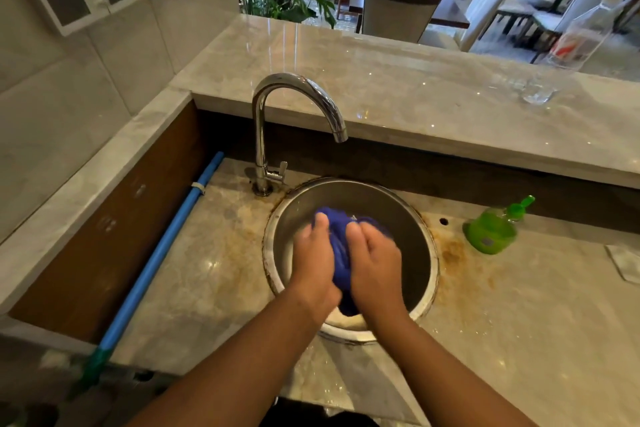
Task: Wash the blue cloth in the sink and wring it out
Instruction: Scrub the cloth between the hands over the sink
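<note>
Table: stained marble table (194,274) carrying a round steel sink (420,239).
Cloth: blue cloth (337,246) is sitting bunched inside the sink.
Grip: left hand (313,258) and right hand (375,262) are squeezing the cloth between them.
Beside: green soap bottle (491,230) is lying right of the sink; faucet (273,128) behind.

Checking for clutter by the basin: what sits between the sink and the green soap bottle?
In the head view, only bare, rust-stained countertop and a small hole lie between the sink and green soap bottle.
</note>
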`<act>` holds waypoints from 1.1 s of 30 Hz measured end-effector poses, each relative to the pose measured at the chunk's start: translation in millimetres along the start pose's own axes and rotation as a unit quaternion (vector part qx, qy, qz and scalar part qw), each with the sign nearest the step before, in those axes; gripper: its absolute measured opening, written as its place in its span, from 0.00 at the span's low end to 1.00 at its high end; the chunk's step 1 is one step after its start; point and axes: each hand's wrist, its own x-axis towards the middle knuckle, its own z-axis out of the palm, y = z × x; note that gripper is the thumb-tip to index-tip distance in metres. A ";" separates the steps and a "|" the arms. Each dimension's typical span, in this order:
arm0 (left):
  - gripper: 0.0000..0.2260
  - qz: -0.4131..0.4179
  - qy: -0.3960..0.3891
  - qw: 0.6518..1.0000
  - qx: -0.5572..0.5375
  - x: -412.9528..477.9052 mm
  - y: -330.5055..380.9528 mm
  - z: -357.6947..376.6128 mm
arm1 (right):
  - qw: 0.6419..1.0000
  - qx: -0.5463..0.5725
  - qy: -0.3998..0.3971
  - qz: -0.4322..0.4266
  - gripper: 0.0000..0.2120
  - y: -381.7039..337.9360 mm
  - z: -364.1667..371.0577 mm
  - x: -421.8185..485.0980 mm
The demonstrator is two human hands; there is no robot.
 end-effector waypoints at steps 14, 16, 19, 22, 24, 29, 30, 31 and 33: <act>0.08 0.117 -0.041 0.990 0.069 7.3 25.5 -10.6 | 0.957 0.154 0.001 0.245 0.17 4.5 -15.0 38.1; 0.09 0.169 -0.021 0.971 0.169 15.1 38.6 -16.8 | 0.961 0.158 0.018 0.226 0.17 -3.4 -22.4 33.8; 0.09 0.276 -0.008 0.921 0.275 10.5 32.8 -16.0 | 0.957 0.182 -0.022 0.222 0.14 -22.4 -17.2 22.8; 0.07 0.386 -0.068 0.820 0.417 -10.2 3.5 -7.2 | 0.946 0.186 0.010 0.265 0.15 -33.0 -8.0 22.5; 0.07 0.425 -0.104 0.748 0.498 -15.2 -12.9 -7.8 | 0.881 0.291 0.056 0.368 0.14 -30.3 -9.7 25.8; 0.08 0.439 -0.179 0.727 0.497 -12.2 -29.1 -22.2 | 0.771 0.373 0.078 0.511 0.13 -17.4 -22.2 30.6; 0.10 0.430 -0.181 0.740 0.484 -12.5 -30.6 -23.6 | 0.766 0.375 0.079 0.517 0.13 -19.9 -23.8 29.9; 0.13 0.421 -0.163 0.753 0.478 -10.3 -30.2 -22.7 | 0.768 0.382 0.079 0.508 0.13 -24.2 -23.3 28.1; 0.13 0.403 -0.097 0.789 0.454 -3.0 -24.0 -15.4 | 0.810 0.369 0.096 0.446 0.12 -27.3 -15.6 18.6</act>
